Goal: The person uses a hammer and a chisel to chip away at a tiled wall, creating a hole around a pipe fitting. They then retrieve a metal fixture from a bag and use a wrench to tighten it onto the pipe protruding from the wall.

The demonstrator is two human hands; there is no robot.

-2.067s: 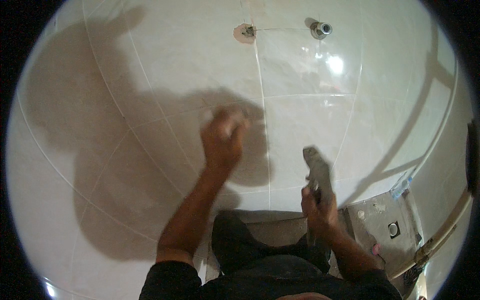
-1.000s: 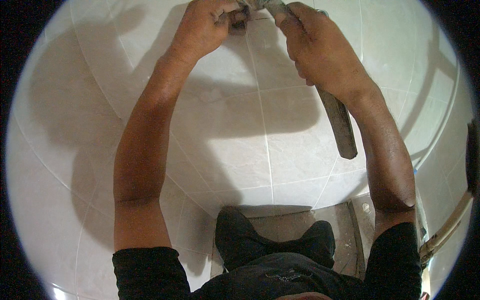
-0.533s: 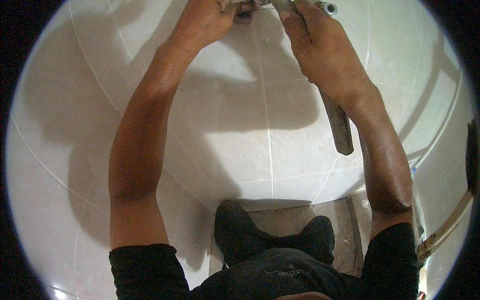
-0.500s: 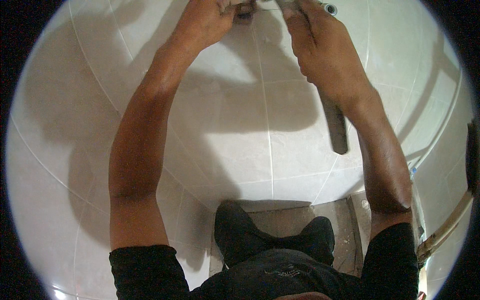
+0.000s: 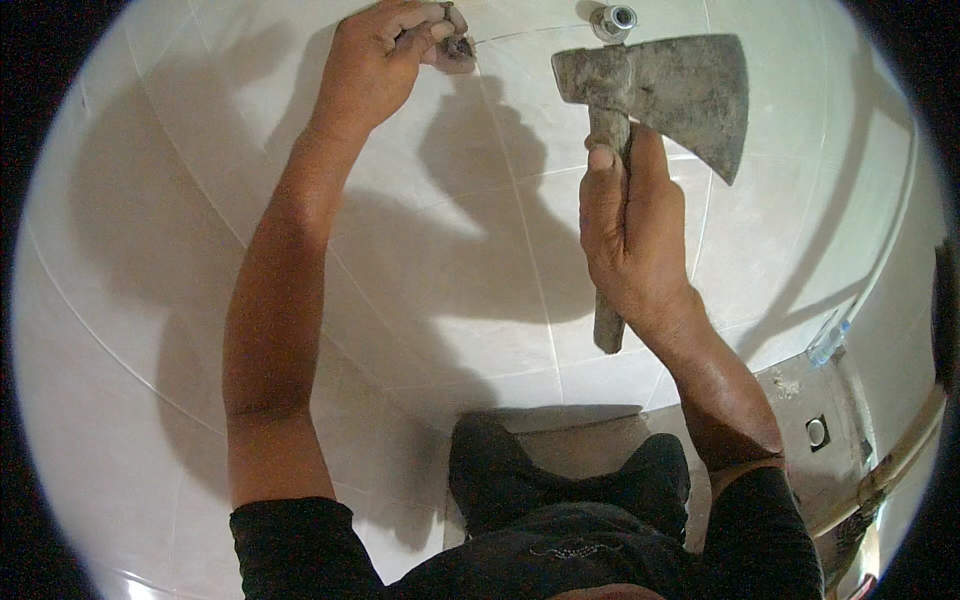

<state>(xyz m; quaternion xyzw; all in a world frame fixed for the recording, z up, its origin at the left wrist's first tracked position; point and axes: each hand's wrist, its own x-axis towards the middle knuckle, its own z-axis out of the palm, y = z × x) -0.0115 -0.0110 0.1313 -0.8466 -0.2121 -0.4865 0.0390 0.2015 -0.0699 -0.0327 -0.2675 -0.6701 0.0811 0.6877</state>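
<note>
My right hand [image 5: 640, 235] is wrapped around the wooden handle of a hatchet [image 5: 685, 95], held upright in front of the tiled wall. Its worn grey blade faces right, and the handle's butt sticks out below my fist. Up at the left, my left hand [image 5: 375, 65] has its thumb and fingers pinched together beside a rough hole [image 5: 458, 50] in the wall tile. Whatever small thing lies between those fingertips is too hard to make out. Just above the hatchet head, a round metal pipe fitting [image 5: 613, 22] juts from the wall.
Pale tiles [image 5: 480, 350] with light joints cover the wall, crossed by shadows of my arms. At the lower right the floor has a round drain [image 5: 817, 432], with a clear plastic bottle [image 5: 828, 343] near the wall. A pole [image 5: 890, 460] leans at the right edge.
My right hand has come down and away from the left hand, bringing the whole hatchet head into view. The left hand has shifted slightly left, beside the hole.
</note>
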